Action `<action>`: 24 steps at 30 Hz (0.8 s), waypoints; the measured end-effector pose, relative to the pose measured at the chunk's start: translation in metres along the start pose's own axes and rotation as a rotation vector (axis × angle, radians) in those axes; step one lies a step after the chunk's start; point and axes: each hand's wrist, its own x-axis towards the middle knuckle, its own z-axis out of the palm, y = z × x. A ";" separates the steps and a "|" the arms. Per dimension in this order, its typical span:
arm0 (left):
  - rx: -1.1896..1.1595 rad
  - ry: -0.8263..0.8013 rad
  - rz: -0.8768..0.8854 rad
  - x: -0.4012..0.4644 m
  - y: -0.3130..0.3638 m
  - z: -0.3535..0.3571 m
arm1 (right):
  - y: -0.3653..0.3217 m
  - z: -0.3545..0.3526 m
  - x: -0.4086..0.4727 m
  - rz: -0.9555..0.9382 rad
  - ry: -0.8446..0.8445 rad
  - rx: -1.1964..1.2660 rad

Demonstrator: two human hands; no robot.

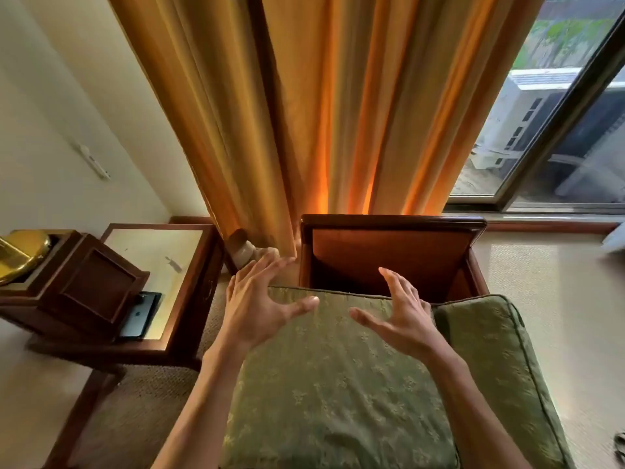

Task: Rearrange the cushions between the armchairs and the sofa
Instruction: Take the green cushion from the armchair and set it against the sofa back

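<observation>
A green patterned cushion (331, 384) lies in front of me on the wooden armchair (392, 238), whose bare brown back rises behind it. A second green cushion (490, 353) lies under it and sticks out on the right. My left hand (260, 302) hovers over the top cushion's far left corner, fingers spread, holding nothing. Over the far edge of that cushion, right of centre, my right hand (402, 316) is spread too, palm turned inward. Neither hand grips the cushion.
A glass-topped wooden side table (189, 265) stands to the left, with a dark phone (140, 314) and a wooden box (84, 282) holding a brass bowl. Orange curtains (321, 113) hang behind the chair. A window (558, 113) is at the right, carpet below.
</observation>
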 end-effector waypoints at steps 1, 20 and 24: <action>0.035 -0.063 -0.014 0.010 -0.003 0.010 | 0.007 0.004 0.015 0.027 -0.049 -0.010; 0.406 -0.448 -0.308 0.139 -0.097 0.194 | 0.141 0.109 0.204 0.172 -0.511 -0.154; 0.433 -0.355 -0.341 0.136 -0.086 0.198 | 0.144 0.115 0.193 0.186 -0.409 -0.074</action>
